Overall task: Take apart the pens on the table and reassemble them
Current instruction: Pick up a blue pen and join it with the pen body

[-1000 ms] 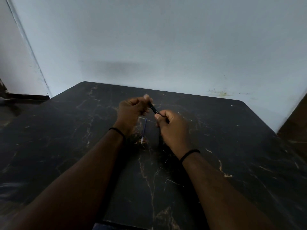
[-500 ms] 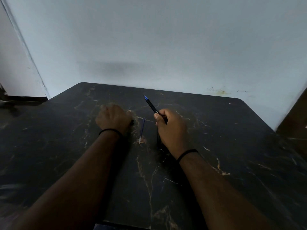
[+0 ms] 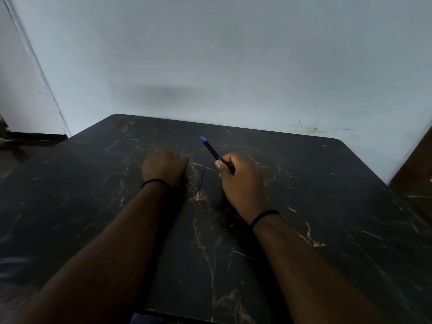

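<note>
My right hand [image 3: 240, 181] grips a black pen [image 3: 211, 149] with a blue tip, which points up and away to the left. My left hand [image 3: 164, 166] rests on the black marble table [image 3: 327, 206] as a closed fist; whether it holds anything is hidden. Between the two hands a thin blue ink refill [image 3: 201, 182] lies loose on the table, its clear end toward me. A dark thin piece [image 3: 222, 198] lies by my right wrist, hard to make out.
A pale wall [image 3: 233, 66] stands right behind the table's far edge. The table drops off at the left near a doorway and at the right by a dark brown panel [image 3: 416, 164].
My left hand let go of the pen's tip, moved left and down onto the table and closed into a fist. The right hand keeps the pen, its blue tip now uncovered.
</note>
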